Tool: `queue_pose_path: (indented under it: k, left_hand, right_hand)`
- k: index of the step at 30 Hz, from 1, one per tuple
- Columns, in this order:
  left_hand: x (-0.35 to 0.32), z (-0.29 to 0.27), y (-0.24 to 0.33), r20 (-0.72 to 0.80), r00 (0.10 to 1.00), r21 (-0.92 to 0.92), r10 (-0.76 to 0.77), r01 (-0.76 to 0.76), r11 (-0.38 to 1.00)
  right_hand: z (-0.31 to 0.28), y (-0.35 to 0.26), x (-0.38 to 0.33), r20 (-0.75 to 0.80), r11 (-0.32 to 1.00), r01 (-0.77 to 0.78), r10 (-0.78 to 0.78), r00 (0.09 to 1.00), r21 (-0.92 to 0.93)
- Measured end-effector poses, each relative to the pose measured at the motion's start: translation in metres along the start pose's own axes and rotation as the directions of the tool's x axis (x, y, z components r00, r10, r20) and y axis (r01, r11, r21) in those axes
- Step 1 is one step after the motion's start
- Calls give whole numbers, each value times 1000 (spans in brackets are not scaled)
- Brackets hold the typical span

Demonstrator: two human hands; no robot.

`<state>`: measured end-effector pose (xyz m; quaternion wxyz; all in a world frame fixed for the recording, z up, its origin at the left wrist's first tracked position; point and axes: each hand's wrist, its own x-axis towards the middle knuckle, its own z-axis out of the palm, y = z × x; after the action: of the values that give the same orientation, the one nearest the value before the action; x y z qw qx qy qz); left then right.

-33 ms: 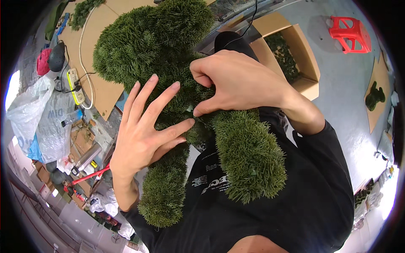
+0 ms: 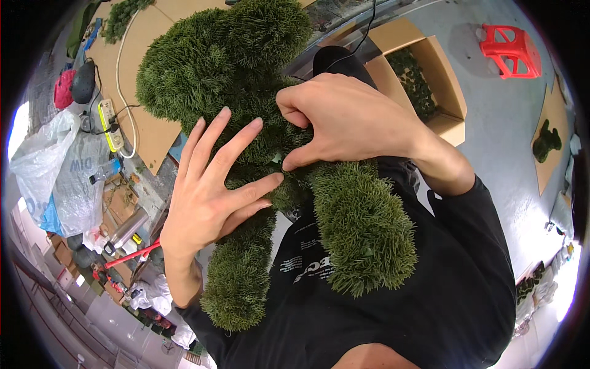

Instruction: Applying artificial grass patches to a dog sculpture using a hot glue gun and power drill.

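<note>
An animal-like figure of artificial green foliage (image 2: pixel 184 74) lies across my lap, with rounded lobes at the far end. Two thick limb-like pieces, a left one (image 2: pixel 236 277) and a right one (image 2: pixel 369 234), reach toward my chest. Spread over the figure's middle, my left hand (image 2: pixel 212 190) rests open with its fingers apart. My right hand (image 2: pixel 350 120) is closed, its fingers curled into the foliage and its thumb pressed down near a small pale spot (image 2: pixel 276 158). Some of its fingertips are hidden in the greenery.
A cardboard box (image 2: pixel 452 86) holding dark green pieces stands at the far right, with a red stool (image 2: pixel 510 52) beyond it. On the left are a cardboard sheet (image 2: pixel 150 135), a power strip (image 2: pixel 110 126), plastic bags (image 2: pixel 74 184) and a red rod (image 2: pixel 132 255).
</note>
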<state>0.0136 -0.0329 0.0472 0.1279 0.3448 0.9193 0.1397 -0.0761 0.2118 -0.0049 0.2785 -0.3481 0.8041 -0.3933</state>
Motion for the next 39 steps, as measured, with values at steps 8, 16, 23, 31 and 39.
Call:
queue_pose_path:
  k: [8, 16, 23, 31, 39]
  left_hand:
    - [8, 2, 4, -38, 999, -2, 21, -21, 1000]
    - [4, 1, 4, 5, 1000, 47, 27, -28, 999]
    - [9, -3, 6, 25, 988, 124, 150, -152, 981]
    - [8, -2, 2, 107, 979, 133, 171, -184, 974]
    - [1, -2, -2, 65, 988, 71, 140, -144, 987]
  right_hand:
    - [8, 0, -2, -9, 996, 10, -11, 1000, -91]
    - [-11, 24, -5, 52, 980, 66, -77, 996, 188]
    - [-55, 105, -57, -405, 880, -125, 332, 852, 458]
    - [-96, 231, -57, -537, 493, -842, 660, 525, -219]
    - [-114, 235, 49, -822, 868, -456, 401, 405, 199]
